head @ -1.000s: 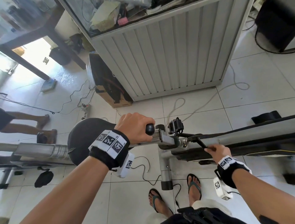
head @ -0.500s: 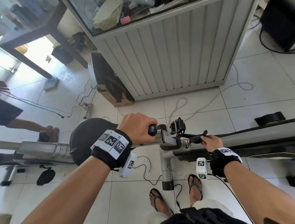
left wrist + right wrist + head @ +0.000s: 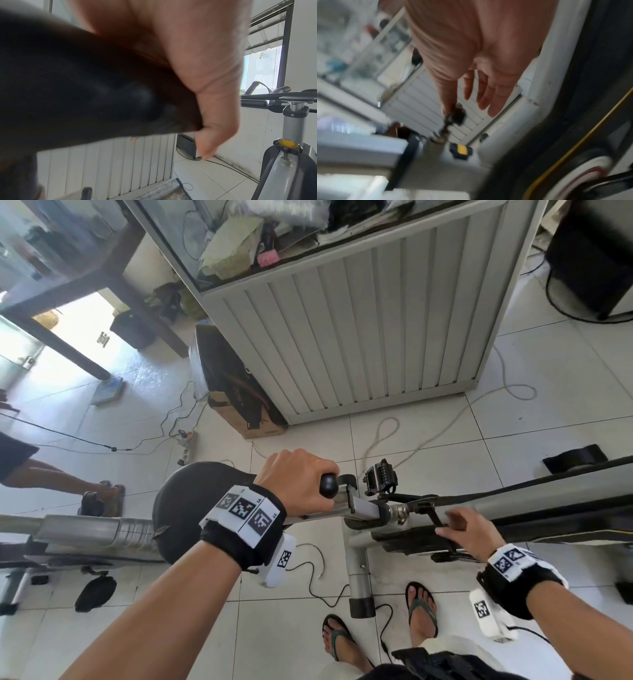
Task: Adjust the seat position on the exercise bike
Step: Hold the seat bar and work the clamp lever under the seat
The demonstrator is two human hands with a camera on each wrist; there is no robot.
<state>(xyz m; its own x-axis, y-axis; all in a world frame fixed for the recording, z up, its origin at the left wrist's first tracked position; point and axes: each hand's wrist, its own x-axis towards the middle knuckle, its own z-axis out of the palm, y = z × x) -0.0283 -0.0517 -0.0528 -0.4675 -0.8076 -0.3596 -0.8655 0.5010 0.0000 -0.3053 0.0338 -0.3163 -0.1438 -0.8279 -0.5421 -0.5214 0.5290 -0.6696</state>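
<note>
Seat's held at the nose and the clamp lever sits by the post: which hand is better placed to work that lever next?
The right. The right hand is already at the black clamp lever, fingers loosely extended and free. The left hand grips the nose of the seat, steadying it, and is farther from the lever.

No readable text shows; the wrist bands (image 3: 246, 512) carry only coded square markers.
</note>
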